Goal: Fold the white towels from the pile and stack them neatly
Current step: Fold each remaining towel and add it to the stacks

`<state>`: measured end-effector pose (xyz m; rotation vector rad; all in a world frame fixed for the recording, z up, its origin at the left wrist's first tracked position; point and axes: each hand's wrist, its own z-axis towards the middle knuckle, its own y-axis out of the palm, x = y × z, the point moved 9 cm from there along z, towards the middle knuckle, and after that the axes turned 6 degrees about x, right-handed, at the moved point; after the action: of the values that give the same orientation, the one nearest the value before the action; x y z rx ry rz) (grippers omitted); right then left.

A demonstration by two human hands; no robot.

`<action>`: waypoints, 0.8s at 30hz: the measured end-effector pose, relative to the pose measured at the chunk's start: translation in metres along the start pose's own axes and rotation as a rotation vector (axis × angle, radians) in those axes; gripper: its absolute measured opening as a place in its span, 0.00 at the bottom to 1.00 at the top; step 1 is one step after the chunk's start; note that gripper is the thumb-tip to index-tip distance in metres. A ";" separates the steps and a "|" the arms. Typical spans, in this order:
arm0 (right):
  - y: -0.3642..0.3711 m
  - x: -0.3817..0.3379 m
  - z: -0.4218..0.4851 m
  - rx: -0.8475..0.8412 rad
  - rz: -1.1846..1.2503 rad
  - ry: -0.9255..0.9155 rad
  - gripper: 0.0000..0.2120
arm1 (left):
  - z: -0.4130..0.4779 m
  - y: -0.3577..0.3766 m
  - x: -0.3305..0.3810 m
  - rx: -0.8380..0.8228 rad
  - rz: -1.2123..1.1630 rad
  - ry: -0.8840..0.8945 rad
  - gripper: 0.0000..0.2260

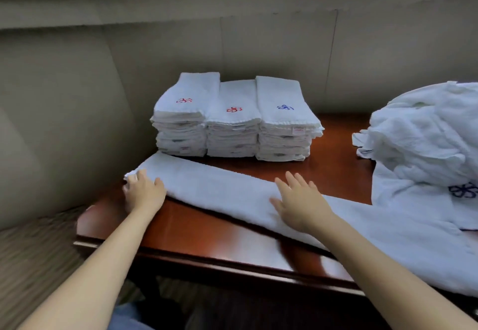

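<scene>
White terry fills most of your head view, and parts of it run out of sight: the pile (424,143) at 3 o'clock is cut by the right edge, and the long towel (232,195) slips off the frame at 4 o'clock, its far end unseen. How many towels make up the pile you cannot count; it is a crumpled, rounded heap with one dark blue flower mark showing low on it. Motion blur softens the table's front edge and the floor at 8 o'clock.

Count three stacks (232,122) at 12 o'clock, side by side and touching, squared off against the wall (77,97). Two top towels carry a red flower mark, the right one a blue mark. Layers in each stack are too tight to number.

One towel lies folded into a long narrow band across the table (207,236), running from 10 o'clock down to 4 o'clock, its left end just in front of the stacks. That table is glossy reddish-brown wood with a moulded edge.

Your left hand (143,192) sits at the band's left end, fingers curled over its corner, gripping the cloth. Your right hand (297,200) lies flat on the middle of the band, fingers straight and spread, pressing down and holding nothing. Both forearms are bare.
</scene>
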<state>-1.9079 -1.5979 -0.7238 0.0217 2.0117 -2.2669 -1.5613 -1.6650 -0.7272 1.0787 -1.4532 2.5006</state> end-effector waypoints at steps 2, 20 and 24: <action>0.005 -0.030 0.015 0.023 0.038 -0.094 0.28 | 0.001 -0.001 -0.024 0.029 -0.315 -0.297 0.24; 0.020 -0.044 0.036 -0.027 0.659 -0.004 0.16 | -0.002 0.008 0.030 0.031 -0.859 -0.481 0.25; -0.018 -0.004 0.040 -0.088 1.734 0.354 0.13 | -0.030 -0.019 0.108 0.019 -0.734 0.006 0.22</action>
<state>-1.9033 -1.6351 -0.7013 1.5006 1.0912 -0.9770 -1.6521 -1.6616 -0.6587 1.2995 -0.8067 1.9804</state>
